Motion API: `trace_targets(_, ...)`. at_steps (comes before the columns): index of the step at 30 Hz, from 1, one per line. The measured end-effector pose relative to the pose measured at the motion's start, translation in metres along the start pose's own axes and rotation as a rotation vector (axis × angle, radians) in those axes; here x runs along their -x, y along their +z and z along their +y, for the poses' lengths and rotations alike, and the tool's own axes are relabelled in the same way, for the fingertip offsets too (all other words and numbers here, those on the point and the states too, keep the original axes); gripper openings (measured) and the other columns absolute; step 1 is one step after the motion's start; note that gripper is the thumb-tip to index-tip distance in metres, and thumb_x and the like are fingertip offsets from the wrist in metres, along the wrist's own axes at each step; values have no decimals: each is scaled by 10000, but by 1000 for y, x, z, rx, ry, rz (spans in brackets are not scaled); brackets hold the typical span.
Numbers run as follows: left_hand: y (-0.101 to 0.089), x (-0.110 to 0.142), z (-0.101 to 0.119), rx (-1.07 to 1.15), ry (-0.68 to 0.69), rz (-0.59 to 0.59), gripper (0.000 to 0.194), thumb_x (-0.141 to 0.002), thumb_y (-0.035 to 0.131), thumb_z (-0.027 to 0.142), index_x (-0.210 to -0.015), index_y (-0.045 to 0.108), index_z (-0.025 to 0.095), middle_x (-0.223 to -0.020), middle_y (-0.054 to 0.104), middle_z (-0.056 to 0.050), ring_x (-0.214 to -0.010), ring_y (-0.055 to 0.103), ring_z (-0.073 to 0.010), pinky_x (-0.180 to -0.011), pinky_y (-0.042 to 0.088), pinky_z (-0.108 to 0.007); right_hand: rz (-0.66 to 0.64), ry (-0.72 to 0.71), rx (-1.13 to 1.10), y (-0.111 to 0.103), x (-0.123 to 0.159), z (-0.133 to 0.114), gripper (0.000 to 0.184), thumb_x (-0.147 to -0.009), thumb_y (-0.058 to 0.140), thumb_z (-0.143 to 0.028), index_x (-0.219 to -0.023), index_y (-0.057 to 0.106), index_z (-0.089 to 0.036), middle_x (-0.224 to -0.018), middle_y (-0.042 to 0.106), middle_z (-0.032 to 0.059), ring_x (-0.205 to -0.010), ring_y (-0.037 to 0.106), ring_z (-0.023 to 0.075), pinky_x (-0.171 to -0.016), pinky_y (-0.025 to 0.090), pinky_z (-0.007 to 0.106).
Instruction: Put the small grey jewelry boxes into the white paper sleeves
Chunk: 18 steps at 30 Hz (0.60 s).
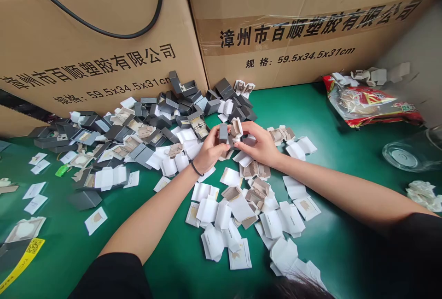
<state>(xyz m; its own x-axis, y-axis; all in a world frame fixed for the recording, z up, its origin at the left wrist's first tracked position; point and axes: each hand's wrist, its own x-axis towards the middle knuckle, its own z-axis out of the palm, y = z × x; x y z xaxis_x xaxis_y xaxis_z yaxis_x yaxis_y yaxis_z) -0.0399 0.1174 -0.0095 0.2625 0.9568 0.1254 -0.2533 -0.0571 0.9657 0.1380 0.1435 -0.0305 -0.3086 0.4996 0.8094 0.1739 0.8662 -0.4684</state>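
frame center: left hand (208, 151) clamped on box (223, 133), right hand (259, 145) pinching insert (236, 128), side by side, both long axes roughly up-down in frame.

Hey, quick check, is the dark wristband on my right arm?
No, the dark wristband circles the wrist of the left hand, while none shows at the right hand.

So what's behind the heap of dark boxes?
Behind the heap of dark boxes are a left brown carton and a right brown carton, both with black writing. The heap hides parts of their bottom edges from view.
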Motion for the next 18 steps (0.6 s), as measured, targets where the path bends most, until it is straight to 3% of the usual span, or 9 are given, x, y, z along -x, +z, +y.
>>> trace_targets(5, 1, 0, 1, -19, 9, -7, 554, -632, 765, 199, -1106, 485, 144, -1059, 498, -55, -982, 484, -146, -828, 426, -238, -13, 51, 14, 1, 2, 7, 290, -822, 628, -339, -1041, 562, -160, -1021, 600, 88, -918, 555, 177, -789, 471, 310)
trace_targets(13, 0, -3, -4, -4, 72, -13, 584, -708, 745, 244, -1222, 483, 157, -1243, 505, -94, -1154, 476, -188, -941, 416, -269, -89, 114, 11, -1, 0, 11, 260, -819, 624, -358, -971, 556, -159, -947, 585, 67, -866, 537, 161, -754, 452, 291)
trace_targets(18, -2, -3, -5, 17, 43, 14, 632, -698, 758, 318, -1246, 487, 157, -1194, 548, -104, -1130, 511, -206, -948, 424, -296, -166, 218, -149, -4, -2, 14, 309, -814, 630, -419, -981, 602, -161, -967, 570, 84, -825, 539, 150, -658, 460, 263)
